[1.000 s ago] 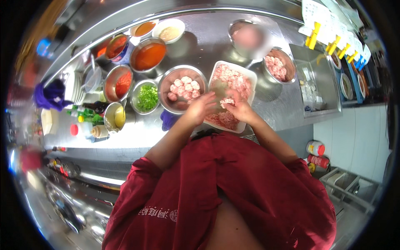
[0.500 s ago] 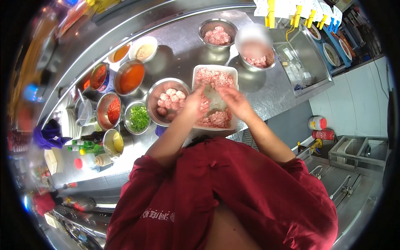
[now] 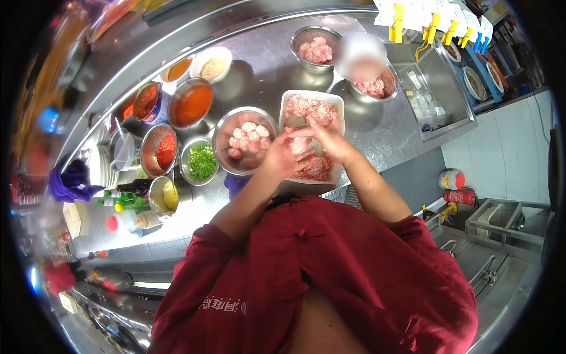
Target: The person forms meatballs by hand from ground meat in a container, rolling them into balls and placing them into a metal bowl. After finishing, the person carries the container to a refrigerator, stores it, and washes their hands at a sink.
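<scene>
A pale pink meatball (image 3: 301,144) sits between my two hands, above a white rectangular tub (image 3: 340,109) of minced pork (image 3: 312,106). My left hand (image 3: 285,156) is curved around its near left side. From the right, my right hand (image 3: 330,143) closes over it with fingers stretched toward the left hand; part of the ball is hidden. Left of the tub, a steel bowl (image 3: 221,133) holds several finished meatballs (image 3: 249,138).
Bowls of chopped green onion (image 3: 202,162), red chopped chili (image 3: 165,150) and orange-red sauce (image 3: 194,104) stand at the left. Two steel bowls of meat, one holding pink lumps (image 3: 316,51), are at the back. A metal sink (image 3: 424,97) lies at the right.
My hands have come closer together over the tub, and the meatball now shows between them. The left hand has turned with its fingers toward the right. The view has shifted slightly.
</scene>
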